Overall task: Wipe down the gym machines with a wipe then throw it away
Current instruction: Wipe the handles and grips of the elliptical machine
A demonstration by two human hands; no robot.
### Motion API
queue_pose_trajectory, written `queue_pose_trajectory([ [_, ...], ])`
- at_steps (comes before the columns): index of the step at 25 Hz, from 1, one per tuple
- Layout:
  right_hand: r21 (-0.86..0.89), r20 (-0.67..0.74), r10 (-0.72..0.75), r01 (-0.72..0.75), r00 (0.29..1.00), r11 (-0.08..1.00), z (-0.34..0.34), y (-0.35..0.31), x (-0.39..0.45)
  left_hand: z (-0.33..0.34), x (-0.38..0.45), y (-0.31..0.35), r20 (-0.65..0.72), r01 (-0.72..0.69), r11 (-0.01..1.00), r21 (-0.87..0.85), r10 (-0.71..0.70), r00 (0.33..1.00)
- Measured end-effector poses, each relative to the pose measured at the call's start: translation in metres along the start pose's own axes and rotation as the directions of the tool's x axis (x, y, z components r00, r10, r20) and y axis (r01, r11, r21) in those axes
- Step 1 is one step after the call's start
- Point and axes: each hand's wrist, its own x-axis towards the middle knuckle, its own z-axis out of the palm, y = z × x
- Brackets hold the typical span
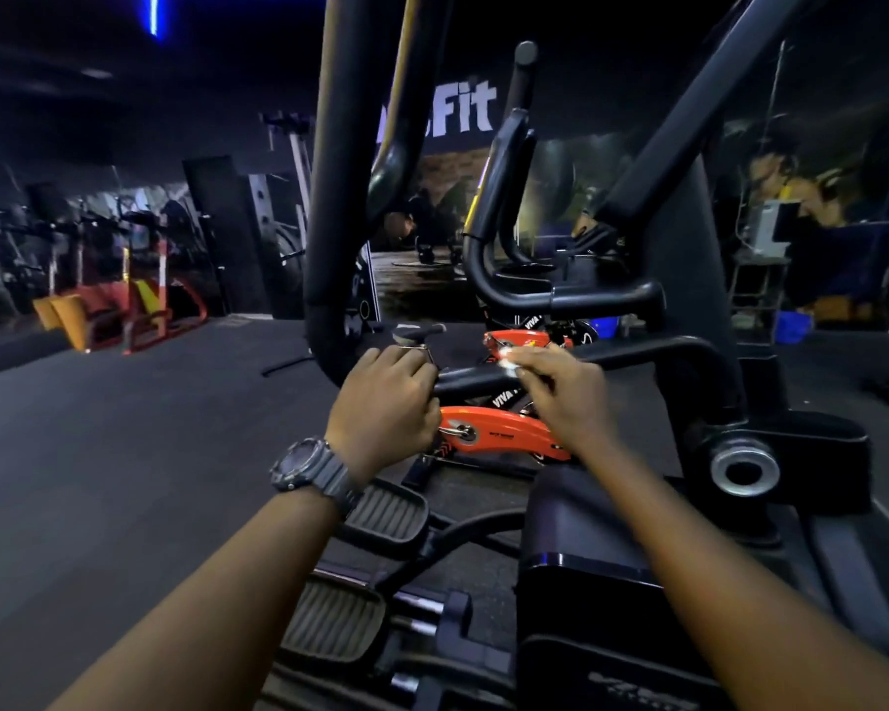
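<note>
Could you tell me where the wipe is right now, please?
In the head view, centre frame: the wipe is pinched in the right hand, against the machine's black bar.

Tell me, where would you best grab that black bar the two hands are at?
Take the black bar on the bare stretch between the left hand and the right hand, coming from above. It is a round tube lying roughly level, so fingers can curl over it. The right hand pinches a small white wipe.

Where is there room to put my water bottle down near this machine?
Bare floor opens left of the foot pedals, before the red benches. Ahead it is crowded: both hands on the black bar, an orange bike behind.
</note>
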Motion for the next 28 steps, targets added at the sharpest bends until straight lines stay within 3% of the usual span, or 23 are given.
queue_pose_trajectory([
  [2, 0.037, 0.146, -0.122, 0.118, 0.982, 0.992, 0.033, -0.036, -0.008, 0.0, -0.001, -0.001, -0.006, -0.011, 1.0, -0.022, 0.01, 1.0],
  [4, 0.06, 0.179, -0.151, 0.143, 0.972, 0.988, 0.023, -0.028, -0.008, 0.0, -0.001, -0.006, 0.027, -0.027, 1.0, -0.007, 0.027, 0.999],
  [7, -0.03, -0.011, 0.016, -0.017, 1.0, 0.999, -0.004, -0.009, -0.001, -0.001, -0.006, -0.008, 0.022, -0.002, 1.0, 0.029, 0.001, 1.0],
  [8, -0.047, 0.019, 0.037, -0.037, 0.999, 0.998, 0.004, -0.02, -0.002, -0.002, -0.009, -0.007, -0.015, -0.013, 0.999, 0.033, 0.013, 1.0],
  [11, 0.016, 0.219, -0.101, 0.1, 0.971, 0.995, 0.039, -0.048, -0.015, 0.0, -0.026, -0.017, -0.259, -0.114, 0.992, 0.056, 0.125, 0.958],
  [13, 0.001, 0.105, -0.09, 0.09, 0.99, 0.996, 0.025, -0.027, -0.016, -0.003, -0.041, -0.03, -0.348, -0.113, 0.988, 0.106, 0.144, 0.927],
  [15, -0.039, -0.003, 0.011, -0.011, 1.0, 0.999, 0.026, -0.031, -0.012, -0.005, -0.049, -0.035, -0.381, -0.024, 0.996, 0.091, 0.057, 0.923],
  [18, -0.051, 0.19, 0.004, 0.006, 0.982, 0.999, 0.063, -0.093, -0.009, -0.008, -0.051, -0.033, -0.358, 0.178, 0.958, -0.227, -0.252, 0.899],
  [21, 0.045, 0.186, -0.004, -0.005, 0.983, 0.999, 0.056, -0.084, -0.009, -0.016, -0.05, -0.029, -0.282, 0.305, 0.796, -0.523, -0.499, 0.819],
  [24, 0.018, 0.134, 0.046, -0.049, 0.99, 0.999, 0.067, -0.11, 0.003, -0.024, -0.04, -0.027, -0.107, 0.358, 0.463, -0.811, -0.718, 0.688],
  [26, 0.121, 0.065, 0.053, -0.06, 0.997, 0.991, 0.091, -0.144, 0.0, -0.027, -0.032, -0.032, -0.006, 0.334, 0.25, -0.909, -0.809, 0.588],
  [28, 0.19, -0.004, 0.041, -0.04, 0.999, 0.981, 0.093, -0.15, -0.01, -0.031, -0.03, -0.039, 0.088, 0.294, 0.085, -0.952, -0.844, 0.53],
])
